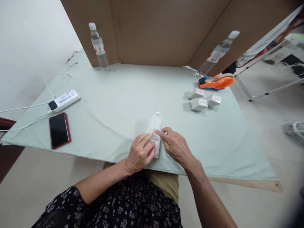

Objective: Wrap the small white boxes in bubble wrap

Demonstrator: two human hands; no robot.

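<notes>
A small packet in clear bubble wrap lies near the table's front edge, its long side pointing away from me. My left hand is closed over its near left side, fingers curled and pressing it down. From the right, my right hand reaches in with the index finger stretched out, its tip touching the top of the wrap. The other right fingers are loosely bent, apart from the index, with no object visible in them. What is inside the wrap cannot be made out.
Three small wrapped boxes sit at the right, with an orange tape dispenser behind them. Water bottles stand at the back left and back right before a cardboard screen. A phone and white power strip lie left.
</notes>
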